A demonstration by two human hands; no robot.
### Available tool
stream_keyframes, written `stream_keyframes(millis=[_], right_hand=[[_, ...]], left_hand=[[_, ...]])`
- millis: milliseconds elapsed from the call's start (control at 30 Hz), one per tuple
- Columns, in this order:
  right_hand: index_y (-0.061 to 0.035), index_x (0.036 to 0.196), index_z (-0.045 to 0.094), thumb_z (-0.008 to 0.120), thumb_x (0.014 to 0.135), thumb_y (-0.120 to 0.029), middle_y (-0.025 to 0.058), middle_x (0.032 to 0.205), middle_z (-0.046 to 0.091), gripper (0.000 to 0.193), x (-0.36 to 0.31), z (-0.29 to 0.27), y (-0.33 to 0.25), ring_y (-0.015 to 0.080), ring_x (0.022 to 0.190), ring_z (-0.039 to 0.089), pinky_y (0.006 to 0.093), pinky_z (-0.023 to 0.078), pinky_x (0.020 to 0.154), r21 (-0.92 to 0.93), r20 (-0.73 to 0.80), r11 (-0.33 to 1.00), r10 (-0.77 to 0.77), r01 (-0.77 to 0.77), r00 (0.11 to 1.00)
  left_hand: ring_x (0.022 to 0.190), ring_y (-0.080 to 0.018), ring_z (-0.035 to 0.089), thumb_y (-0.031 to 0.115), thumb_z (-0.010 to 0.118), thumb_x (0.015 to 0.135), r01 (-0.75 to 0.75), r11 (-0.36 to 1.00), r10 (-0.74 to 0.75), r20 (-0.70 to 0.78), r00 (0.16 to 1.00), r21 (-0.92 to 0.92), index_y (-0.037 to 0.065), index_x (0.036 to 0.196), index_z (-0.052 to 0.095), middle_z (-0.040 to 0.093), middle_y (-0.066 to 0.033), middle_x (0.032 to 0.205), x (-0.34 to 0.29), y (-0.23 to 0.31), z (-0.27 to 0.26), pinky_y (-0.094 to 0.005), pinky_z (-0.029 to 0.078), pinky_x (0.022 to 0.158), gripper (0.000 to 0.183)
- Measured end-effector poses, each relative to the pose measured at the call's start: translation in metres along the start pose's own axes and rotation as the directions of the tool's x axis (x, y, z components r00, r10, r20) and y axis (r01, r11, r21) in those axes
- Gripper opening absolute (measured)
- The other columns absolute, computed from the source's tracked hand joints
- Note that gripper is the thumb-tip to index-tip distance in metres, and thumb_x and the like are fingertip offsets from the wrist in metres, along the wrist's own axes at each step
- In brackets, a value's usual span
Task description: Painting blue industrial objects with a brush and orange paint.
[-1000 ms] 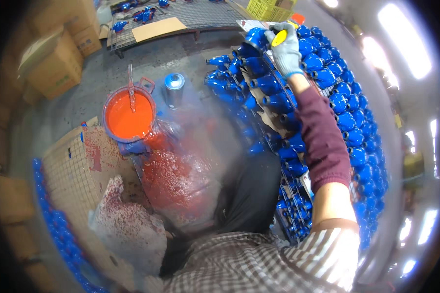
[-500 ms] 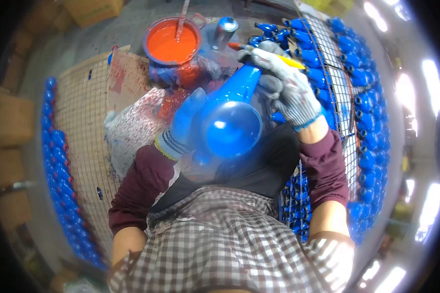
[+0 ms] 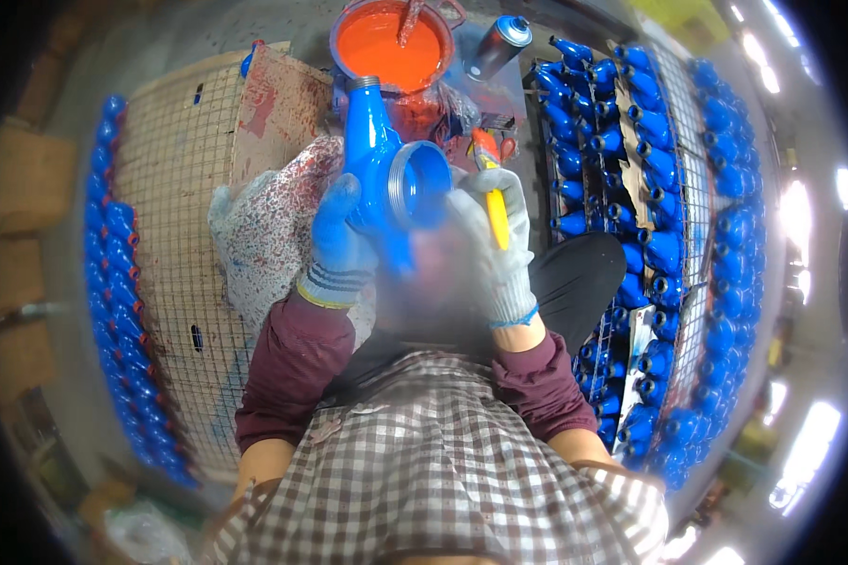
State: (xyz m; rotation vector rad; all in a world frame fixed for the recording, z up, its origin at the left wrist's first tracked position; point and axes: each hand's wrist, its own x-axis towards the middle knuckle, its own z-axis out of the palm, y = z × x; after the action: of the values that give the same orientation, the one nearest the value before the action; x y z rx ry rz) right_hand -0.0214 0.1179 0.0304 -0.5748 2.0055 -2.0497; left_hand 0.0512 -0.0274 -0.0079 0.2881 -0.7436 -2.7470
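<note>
My left hand (image 3: 337, 221), in a grey glove stained blue, is closed around a glossy blue pipe-like metal fitting (image 3: 367, 141). The fitting's narrow neck points away from me, and its wide threaded mouth faces right. A yellow-handled paintbrush (image 3: 497, 217) with red paint on its tip is gripped in my right hand (image 3: 499, 273), which wears a pale glove. That hand is close to the right of the fitting's mouth; blur hides whether they touch. Beyond the fitting is a pot of orange-red paint (image 3: 391, 47) with a stick (image 3: 409, 23) standing in it.
A spray can (image 3: 499, 47) stands right of the pot. A paint-spattered cloth (image 3: 264, 226) lies left of my left hand. Rows of blue fittings (image 3: 660, 169) fill racks at the right, with more blue fittings (image 3: 113, 282) along the far edge of the left mesh rack (image 3: 174, 188).
The fitting has turned, its neck now pointing away and its mouth to the right. My right hand has left the neck and come lower and leftward with the brush. The view has shifted.
</note>
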Motion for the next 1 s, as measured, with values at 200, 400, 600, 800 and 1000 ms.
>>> stream_keyframes(millis=[200,400,600,800,1000], right_hand=[[-0.0049,0.097,0.051,0.072,0.083,-0.002,0.0034,0.091,0.057,0.025,0.010,0.007,-0.004,0.0108,0.083,0.058,0.0236,0.049,0.076,0.033,-0.038,0.999,-0.038,0.039,0.999],[-0.0065,0.096,0.052,0.070,0.086,-0.007,0.0040,0.087,0.062,0.020,0.026,0.016,-0.009,0.0103,0.079,0.062,0.0227,0.050,0.071,-0.022,0.028,0.984,-0.175,0.175,0.984],[-0.0042,0.102,0.052,0.059,0.095,-0.019,0.0106,0.089,0.067,0.019,0.036,0.008,-0.009,0.0127,0.071,0.063,0.0258,0.051,0.065,0.343,-0.022,0.937,0.082,-0.070,0.996],[-0.0039,0.134,0.045,0.035,0.101,-0.049,0.0135,0.093,0.067,0.056,0.025,-0.009,0.011,0.0124,0.063,0.058,0.0230,0.047,0.058,0.342,-0.214,0.917,0.288,-0.204,0.933],[0.0035,0.119,0.058,0.040,0.098,-0.054,0.0055,0.087,0.062,0.063,0.037,-0.024,0.033,0.0096,0.063,0.054,0.0208,0.043,0.054,0.483,-0.408,0.864,0.368,-0.145,0.836]], left_hand=[[0.117,-0.0299,0.055,0.048,0.060,0.085,-0.052,0.995,0.052,0.009,0.999,0.079,-0.004,0.137,0.038,0.052,-0.0179,0.131,-0.005,0.003,0.004,-0.0440,0.046,0.100,0.076],[0.112,-0.0320,0.058,0.060,0.052,0.085,0.006,0.988,-0.027,-0.129,0.991,-0.156,0.001,0.136,0.041,0.054,-0.0202,0.127,-0.004,0.002,-0.003,-0.0475,0.052,0.089,0.079],[0.085,-0.0340,0.060,0.062,0.052,0.085,0.164,0.880,-0.190,-0.014,0.982,-0.445,0.004,0.133,0.045,0.055,-0.0224,0.119,-0.003,0.002,-0.014,-0.0412,0.052,0.070,0.076],[0.083,-0.0318,0.060,0.058,0.058,0.084,0.241,0.709,-0.268,0.062,0.961,-0.663,-0.001,0.132,0.043,0.053,-0.0249,0.119,-0.004,0.004,-0.025,-0.0400,0.051,0.068,0.077],[0.106,-0.0438,0.058,0.064,0.054,0.083,0.103,0.867,-0.051,0.119,0.992,-0.488,-0.006,0.140,0.027,0.046,-0.0359,0.125,0.009,0.011,-0.048,-0.0534,0.052,0.088,0.094]])
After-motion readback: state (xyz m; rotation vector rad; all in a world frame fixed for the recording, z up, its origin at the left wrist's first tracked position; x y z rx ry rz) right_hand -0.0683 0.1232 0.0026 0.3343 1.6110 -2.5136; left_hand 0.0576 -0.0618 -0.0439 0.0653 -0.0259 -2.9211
